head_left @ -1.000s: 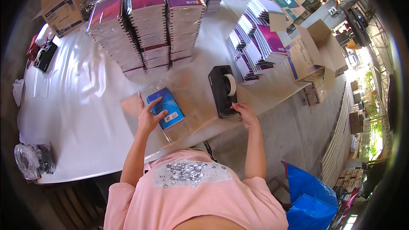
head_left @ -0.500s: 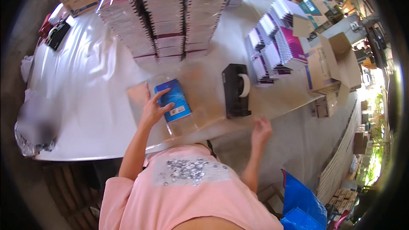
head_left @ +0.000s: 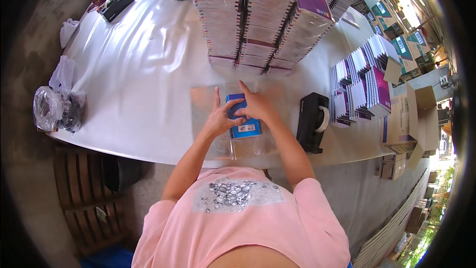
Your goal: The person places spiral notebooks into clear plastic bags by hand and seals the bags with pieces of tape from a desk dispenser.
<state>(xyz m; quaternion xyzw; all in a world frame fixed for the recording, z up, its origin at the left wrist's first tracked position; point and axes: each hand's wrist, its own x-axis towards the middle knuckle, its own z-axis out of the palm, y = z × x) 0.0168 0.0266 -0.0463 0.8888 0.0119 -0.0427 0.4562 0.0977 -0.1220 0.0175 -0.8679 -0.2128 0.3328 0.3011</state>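
A small blue spiral-bound notebook (head_left: 246, 130) with a white label lies flat near the table's front edge. It rests on, or within, a clear plastic sheet (head_left: 207, 106) that spreads out around it. My left hand (head_left: 219, 118) lies over the notebook's left side with its fingers spread. From the right, my right hand (head_left: 256, 105) reaches over the upper part of the cover, its fingers apart too. Both hands' fingertips come close together over the cover, hiding part of it. A black tape dispenser (head_left: 311, 124) with a pale roll stands to the right of my right hand.
Tall stacks of purple-covered spiral notebooks (head_left: 263, 25) rise beyond my hands. More notebooks (head_left: 361, 87) are piled at the right, beside an open cardboard box (head_left: 401, 119). Crumpled plastic (head_left: 59, 109) sits at the table's left edge; another dispenser (head_left: 118, 6) stands at the far left.
My right hand has come from beside the table's front edge onto the notebook's upper part. My left hand remains on the notebook. The view has shifted left.
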